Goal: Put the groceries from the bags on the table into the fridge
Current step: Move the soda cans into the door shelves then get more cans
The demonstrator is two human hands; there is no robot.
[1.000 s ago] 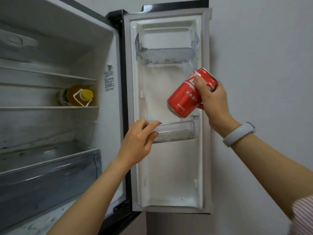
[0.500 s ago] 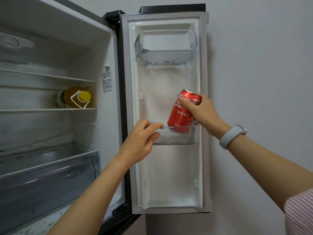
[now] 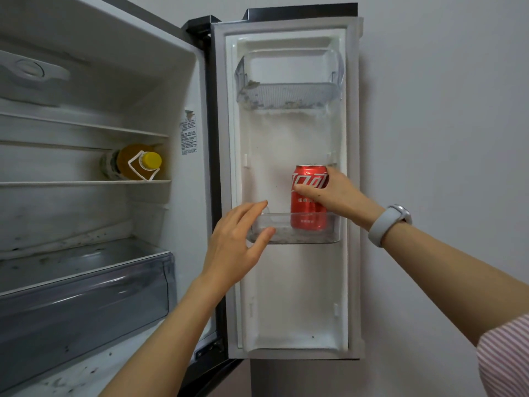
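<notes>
A red soda can [image 3: 307,209] stands upright in the clear middle door bin [image 3: 294,232] of the open fridge door [image 3: 289,282]. My right hand [image 3: 335,196] grips the can around its upper half, thumb across the front. My left hand [image 3: 237,242] is at the bin's left end with fingers nearly straight; the thumb touches the bin's front wall and the fingers reach over its rim. A yellow-capped bottle of amber liquid [image 3: 134,163] lies on its side on a fridge shelf.
An upper clear door bin [image 3: 289,94] hangs above. Inside the fridge are white shelves [image 3: 86,183] and a grey crisper drawer [image 3: 86,305] below. A plain wall [image 3: 443,138] is right of the door.
My right hand brought the tilted can down from above the bin and set it upright inside the bin. My left hand's fingers loosened from their grip on the bin's rim.
</notes>
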